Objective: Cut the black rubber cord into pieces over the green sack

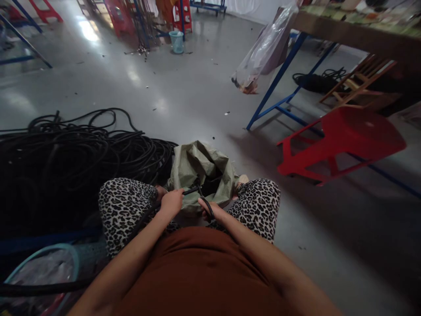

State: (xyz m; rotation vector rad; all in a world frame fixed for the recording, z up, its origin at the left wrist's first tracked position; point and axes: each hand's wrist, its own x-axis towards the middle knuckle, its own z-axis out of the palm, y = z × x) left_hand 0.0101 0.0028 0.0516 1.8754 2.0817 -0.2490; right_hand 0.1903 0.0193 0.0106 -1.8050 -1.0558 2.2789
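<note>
My left hand [172, 204] is closed around a black rubber-like tube [190, 191], whose end sticks out to the right. Black-handled scissors [208, 208] sit in my right hand [212, 211], their blades meeting the tube near its end. Both hands are over the near rim of a greenish woven sack [184, 164], which stands open between my knees. Dark pieces lie inside the sack, too shadowed to make out. To the left, a large heap of coiled black tubing [108, 147] covers the floor.
A light-blue basket [77, 259] with plastic bags is at lower left. At right lies a tipped red plastic stool [342, 136], near a blue-legged table [276, 87] with a clear plastic bag [266, 41] hanging from it. A small blue bin [176, 42] stands farther back.
</note>
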